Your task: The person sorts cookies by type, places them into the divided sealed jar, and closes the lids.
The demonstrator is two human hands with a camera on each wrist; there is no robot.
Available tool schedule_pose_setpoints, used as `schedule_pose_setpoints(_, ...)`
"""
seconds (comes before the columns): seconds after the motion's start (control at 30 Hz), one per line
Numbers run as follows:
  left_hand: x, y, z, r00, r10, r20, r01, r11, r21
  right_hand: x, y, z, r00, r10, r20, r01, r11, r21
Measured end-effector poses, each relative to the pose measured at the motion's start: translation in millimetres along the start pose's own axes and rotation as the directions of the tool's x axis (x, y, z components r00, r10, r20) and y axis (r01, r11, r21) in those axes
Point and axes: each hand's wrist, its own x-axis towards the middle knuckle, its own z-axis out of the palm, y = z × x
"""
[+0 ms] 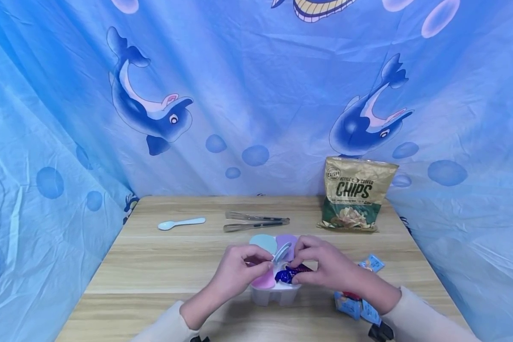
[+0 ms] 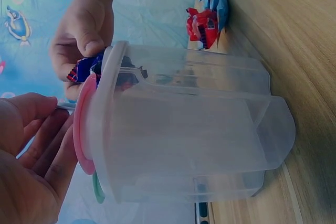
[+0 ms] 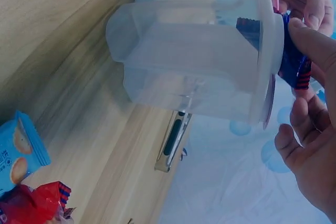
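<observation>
One translucent container (image 1: pixel 286 297) is standing near the middle of the wooden table (image 1: pixel 154 275), carrying three flat lids: teal (image 1: pixel 262 243) far left, purple (image 1: pixel 285 241) far right and pink (image 1: pixel 263 280) near left. A fourth, the pale blue lid (image 1: pixel 282 252), is tilting upward. One dark blue packet (image 1: pixel 285 276) with a striped red end is sitting partly inside the near-right opening and partly above the rim.

Three light blue packets (image 1: pixel 347 305) and one red packet (image 1: pixel 352 295) are showing to the right; the right forearm is crossing this group, so its full count cannot be told. One chips bag (image 1: pixel 354 194) is standing far right, one pair of tongs (image 1: pixel 256 225) is lying beyond the container, and one spoon (image 1: pixel 180 223) is lying far left.

The left hand (image 1: pixel 239 268) is reaching in from near left, pinching the pale blue lid between thumb and fingers. The right hand (image 1: pixel 322 261) is coming in from near right, thumb nearer, fingers arching on the far side, gripping the dark blue packet.
</observation>
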Motion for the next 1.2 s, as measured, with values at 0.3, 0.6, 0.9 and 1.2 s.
schedule_pose_setpoints(0.3,1.8,0.9,0.1,1.0,0.005,-0.007,-0.005,1.0,0.013,0.0,0.1,-8.9,0.994,-0.032,0.102,0.035,0.999,-0.021)
schedule_pose_setpoints(0.6,2.9,-0.4,1.5,1.0,0.008,0.013,-0.008,1.0,-0.009,4.7,-9.0,-9.2,0.978,-0.001,0.207,0.037,0.985,-0.17)
schedule_pose_setpoints(0.9,1.6,-3.1,-0.1,1.0,0.01,-0.002,-0.01,1.0,-0.01,5.8,-13.1,7.9,0.978,-0.112,0.177,0.166,0.929,-0.331)
schedule_pose_setpoints(1.2,-0.8,-3.3,1.4,1.0,0.016,-0.022,-0.016,1.0,-0.001,-3.7,-12.3,11.3,0.998,0.017,0.059,-0.007,0.986,-0.165)
